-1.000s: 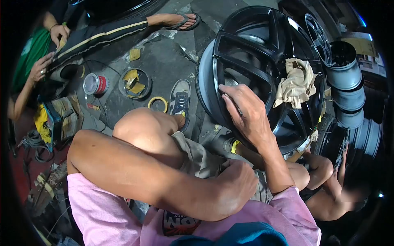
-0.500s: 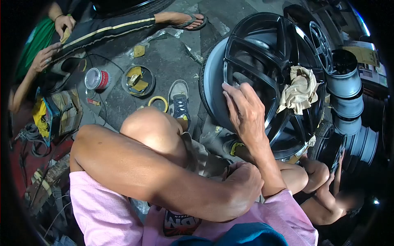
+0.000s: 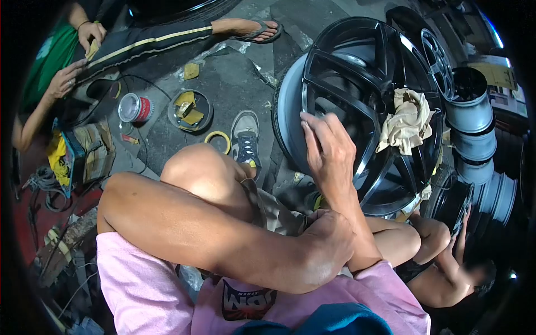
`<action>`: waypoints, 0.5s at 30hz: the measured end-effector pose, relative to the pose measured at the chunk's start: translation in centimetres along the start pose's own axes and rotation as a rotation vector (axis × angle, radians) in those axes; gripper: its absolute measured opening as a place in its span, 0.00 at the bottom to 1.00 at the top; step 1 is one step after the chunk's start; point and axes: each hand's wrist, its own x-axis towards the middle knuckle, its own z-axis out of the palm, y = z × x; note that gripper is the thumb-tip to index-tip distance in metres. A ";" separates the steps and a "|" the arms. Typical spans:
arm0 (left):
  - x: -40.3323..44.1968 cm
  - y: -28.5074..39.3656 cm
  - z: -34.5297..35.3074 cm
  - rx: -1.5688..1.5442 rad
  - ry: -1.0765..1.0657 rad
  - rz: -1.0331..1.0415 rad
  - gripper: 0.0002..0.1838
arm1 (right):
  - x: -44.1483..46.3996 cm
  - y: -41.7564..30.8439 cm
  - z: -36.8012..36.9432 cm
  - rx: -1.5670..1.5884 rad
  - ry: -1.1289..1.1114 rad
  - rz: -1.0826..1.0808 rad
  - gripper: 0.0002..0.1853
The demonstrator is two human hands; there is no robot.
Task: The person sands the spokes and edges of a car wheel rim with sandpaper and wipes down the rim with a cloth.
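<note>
A large glossy black wheel rim [image 3: 371, 84] with wide spokes and a grey inner barrel lies before me on the right. My right hand [image 3: 333, 145] is at its near-left edge, thumb and fingertips pinched together by the end of a spoke. Whatever the pinch holds, if anything, is too small to make out. My left arm crosses my lap, and my left hand [image 3: 330, 237] is curled closed against my right forearm, its fingertips hidden. A crumpled cream cloth [image 3: 406, 123] lies over the rim's spokes, right of my right hand.
A tin can [image 3: 135, 108], a round bowl [image 3: 191, 111] with yellowish sandpaper pieces and a tape roll [image 3: 218, 142] stand on the floor. Grey rims [image 3: 473, 134] are stacked at right. One person sits at upper left holding a yellowish piece [image 3: 92, 50]; another person [image 3: 441, 279] is at lower right.
My right hand has shifted very slightly left along the rim's edge. My left hand has moved a little up and left. The cloth stays in place.
</note>
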 end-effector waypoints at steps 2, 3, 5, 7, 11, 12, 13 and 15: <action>-0.1 0.2 -0.3 -0.016 -0.015 0.004 0.07 | 0.4 -0.1 0.0 -0.006 -0.002 0.007 0.12; -0.4 0.1 -0.8 -0.021 -0.019 0.002 0.06 | 0.7 -0.1 0.2 -0.006 -0.005 0.004 0.12; -1.0 -0.5 -1.1 -0.021 0.008 0.021 0.06 | -0.5 -0.7 -0.3 0.003 -0.021 0.037 0.12; -1.6 -1.0 -1.1 0.036 0.089 0.058 0.06 | -1.2 -0.9 -0.3 0.007 -0.013 0.094 0.11; -3.2 -2.4 -1.0 0.289 0.370 0.194 0.06 | 0.7 -0.1 0.2 0.022 0.022 0.001 0.11; -3.8 -2.9 -1.2 0.330 0.412 0.205 0.06 | 0.5 -0.2 0.2 0.024 0.028 0.002 0.11; -4.2 -3.0 -1.4 0.387 0.448 0.224 0.06 | 0.1 -0.3 0.2 0.025 0.021 0.012 0.11; -4.6 -3.4 -1.8 0.495 0.513 0.263 0.06 | -0.9 -0.5 0.0 0.036 0.001 0.029 0.11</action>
